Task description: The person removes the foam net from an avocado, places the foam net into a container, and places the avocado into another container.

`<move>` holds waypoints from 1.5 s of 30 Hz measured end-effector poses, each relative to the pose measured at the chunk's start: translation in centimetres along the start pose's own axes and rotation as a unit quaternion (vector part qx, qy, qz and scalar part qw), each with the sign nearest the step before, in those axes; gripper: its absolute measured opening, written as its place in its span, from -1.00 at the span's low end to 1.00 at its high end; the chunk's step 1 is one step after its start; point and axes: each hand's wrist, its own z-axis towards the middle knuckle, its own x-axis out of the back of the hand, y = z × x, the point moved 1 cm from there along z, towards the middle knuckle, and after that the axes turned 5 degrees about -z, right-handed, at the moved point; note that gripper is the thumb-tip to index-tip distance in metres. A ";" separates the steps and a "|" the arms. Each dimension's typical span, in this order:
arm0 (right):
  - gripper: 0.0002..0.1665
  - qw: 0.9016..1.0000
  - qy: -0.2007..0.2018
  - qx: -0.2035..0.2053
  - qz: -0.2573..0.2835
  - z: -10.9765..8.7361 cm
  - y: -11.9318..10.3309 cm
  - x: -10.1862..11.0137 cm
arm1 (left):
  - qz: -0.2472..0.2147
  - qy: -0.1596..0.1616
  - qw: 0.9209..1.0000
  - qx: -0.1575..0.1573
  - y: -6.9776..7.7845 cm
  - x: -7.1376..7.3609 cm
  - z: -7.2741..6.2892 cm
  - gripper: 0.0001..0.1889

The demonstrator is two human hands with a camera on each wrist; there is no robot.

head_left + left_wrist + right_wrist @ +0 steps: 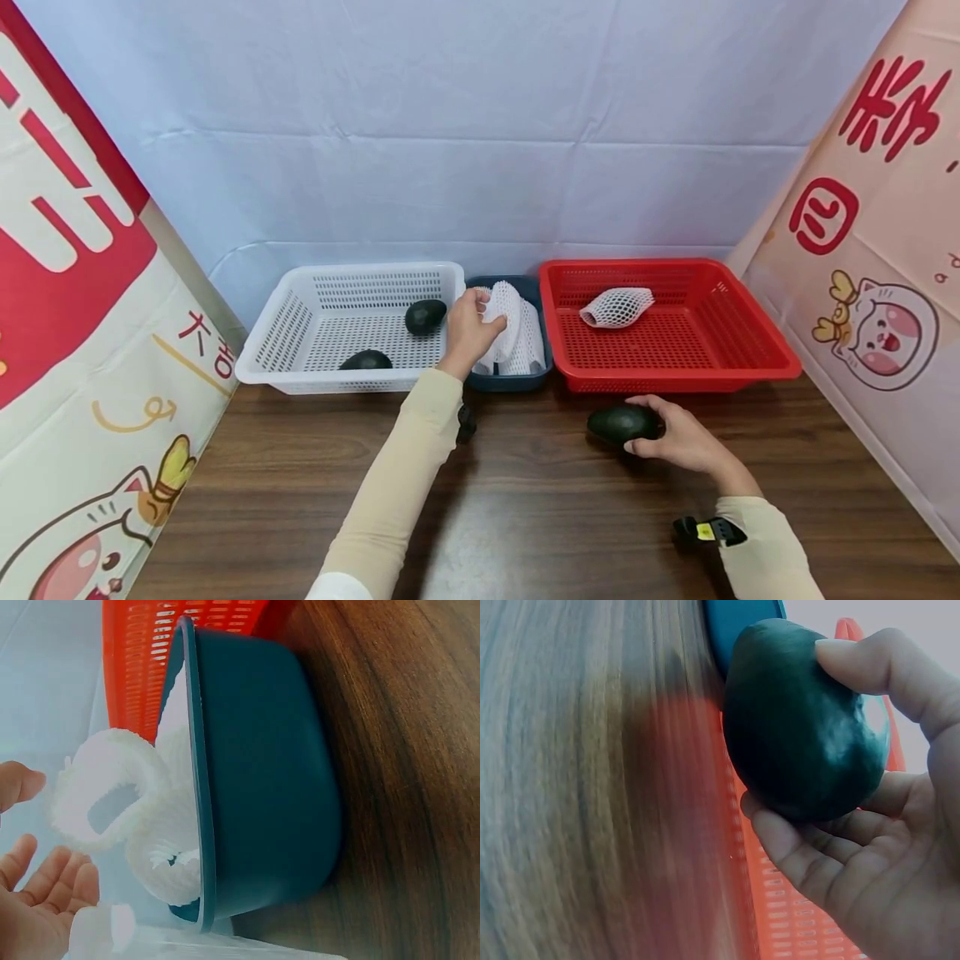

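Note:
My right hand grips a dark green avocado above the table, in front of the red basket; the right wrist view shows the thumb on one side of the avocado and the fingers on the other. Over the blue bin is my left hand, beside a white foam net sleeve that sticks up among others. In the left wrist view its thumb and fingers stand apart, near the open end of a foam net, with no clear contact.
At left a white basket holds two avocados. The red basket at right contains an avocado in a foam net. Both baskets flank the blue bin on the wooden table, with a pale cloth behind.

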 end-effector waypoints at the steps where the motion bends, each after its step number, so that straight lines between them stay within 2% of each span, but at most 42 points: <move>1: -0.25 1.000 -0.001 0.001 0.001 0.0 -0.1 -0.1 | 0.011 -0.004 1.000 -0.010 0.0 0.0 -0.2 -0.65; 5: -0.23 1.000 -0.003 0.010 0.005 -0.2 -0.5 -0.5 | 0.048 -0.020 0.997 -0.052 0.3 0.4 -1.4 -0.63; 10: -0.23 1.000 0.003 0.021 0.013 -0.2 -0.9 -0.6 | 0.054 -0.025 0.995 -0.085 0.0 1.0 -2.7 -0.64; 14: -0.21 1.000 0.004 0.021 0.020 0.1 -1.2 -0.6 | 0.033 -0.024 0.993 -0.114 -0.3 1.3 -3.5 -0.67; 24: -0.25 0.998 0.015 0.046 0.027 1.5 -2.2 -1.3 | -0.031 0.010 0.984 -0.175 -0.9 1.9 -5.8 -0.73; 27: -0.24 0.998 0.011 0.053 0.033 1.9 -2.5 -1.6 | -0.062 0.000 0.980 -0.187 -1.1 2.3 -6.4 -0.73; 29: -0.23 0.998 0.007 0.058 0.036 2.1 -2.8 -1.9 | -0.088 -0.020 0.978 -0.189 -1.2 2.6 -6.8 -0.72; 33: -0.21 0.997 0.001 0.070 0.040 2.4 -3.2 -2.4 | -0.139 -0.084 0.973 -0.165 -1.3 3.1 -7.8 -0.68; 37: -0.19 0.996 -0.009 0.075 0.043 2.6 -3.7 -2.7 | -0.185 -0.146 0.966 -0.102 -1.5 3.4 -8.6 -0.60; 41: -0.19 0.995 -0.020 0.080 0.053 2.7 -4.2 -3.0 | -0.234 -0.193 0.952 -0.036 -1.7 3.5 -9.2 -0.55; 45: -0.19 0.994 -0.023 0.087 0.060 3.0 -4.6 -3.4 | -0.276 -0.229 0.934 0.006 -0.9 3.9 -10.2 -0.56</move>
